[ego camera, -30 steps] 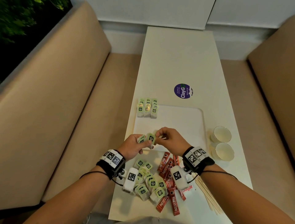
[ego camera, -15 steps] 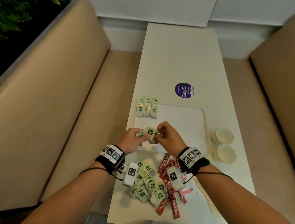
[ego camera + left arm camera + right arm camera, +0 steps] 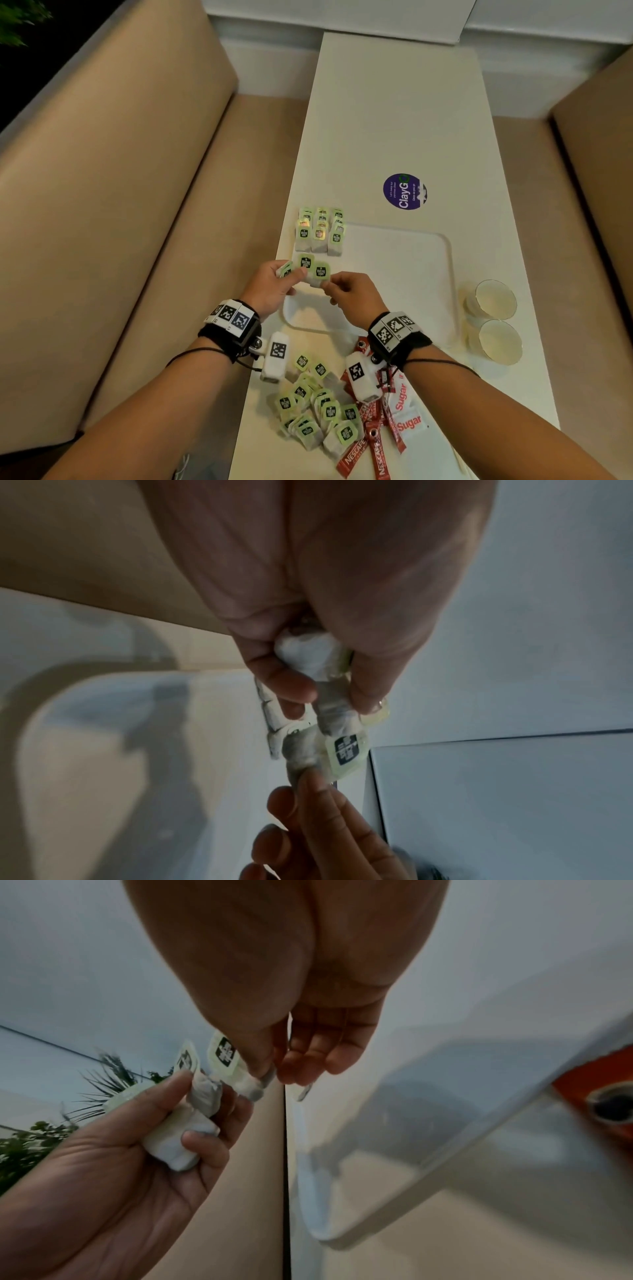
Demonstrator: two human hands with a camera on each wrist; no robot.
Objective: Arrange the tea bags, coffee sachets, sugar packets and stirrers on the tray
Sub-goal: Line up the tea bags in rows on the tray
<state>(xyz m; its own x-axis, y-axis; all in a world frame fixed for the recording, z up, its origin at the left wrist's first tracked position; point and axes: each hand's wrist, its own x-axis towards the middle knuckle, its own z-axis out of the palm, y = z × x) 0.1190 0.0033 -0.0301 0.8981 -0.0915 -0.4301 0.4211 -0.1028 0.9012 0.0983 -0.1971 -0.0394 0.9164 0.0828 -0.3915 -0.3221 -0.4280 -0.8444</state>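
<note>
Both hands hover over the left side of the white tray [image 3: 428,274]. My left hand [image 3: 270,287] grips a small bunch of green-labelled tea bags [image 3: 306,263], seen in the left wrist view as tea bags [image 3: 308,656] between thumb and fingers. My right hand [image 3: 349,291] pinches one tea bag [image 3: 320,272] by its lower edge; the right wrist view shows that tea bag [image 3: 227,1056] under the thumb. Three rows of tea bags [image 3: 320,231] lie at the tray's far left corner. A loose pile of tea bags [image 3: 315,411], red coffee sachets [image 3: 371,442] and sugar packets [image 3: 407,425] lies near the table's front edge.
Two paper cups [image 3: 493,322] stand right of the tray. A purple round sticker [image 3: 405,190] is on the table beyond it. Beige bench seats [image 3: 137,205] flank the narrow white table on both sides. Stirrers are hidden under my right forearm.
Both hands have moved forward and left over the tray, toward the rows of tea bags, still holding the tea bags between them.
</note>
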